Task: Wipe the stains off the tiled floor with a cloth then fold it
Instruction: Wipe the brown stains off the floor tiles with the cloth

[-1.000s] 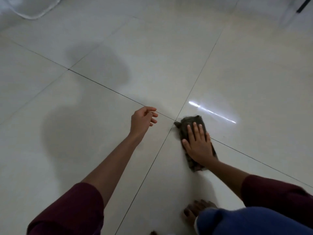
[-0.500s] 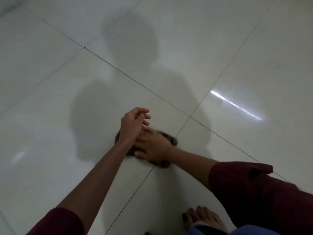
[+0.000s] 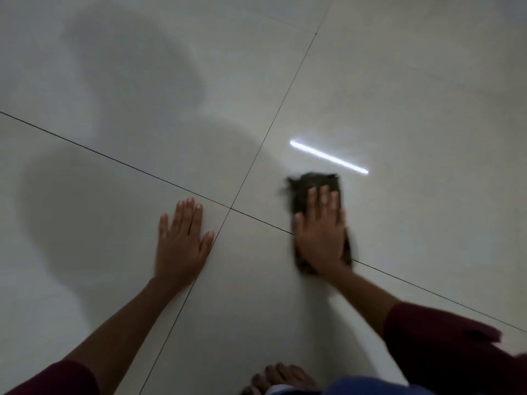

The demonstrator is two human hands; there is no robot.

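A dark, crumpled cloth (image 3: 313, 185) lies on the glossy pale tiled floor (image 3: 399, 95), just right of where two dark grout lines cross. My right hand (image 3: 320, 235) presses flat on top of it, fingers stretched forward, covering most of it; the cloth's far end and near edge stick out, blurred by motion. My left hand (image 3: 181, 240) rests palm down on the bare tile left of the grout crossing, fingers spread, holding nothing. No stain is visible on the tiles.
My bare foot (image 3: 281, 379) stands at the bottom edge, below my right arm. A bright strip of reflected light (image 3: 328, 157) lies just beyond the cloth. Soft shadows cover the tiles to the left.
My right hand has swept the cloth from the left of the grout crossing back to its right. My left hand has opened and dropped flat onto the tile.
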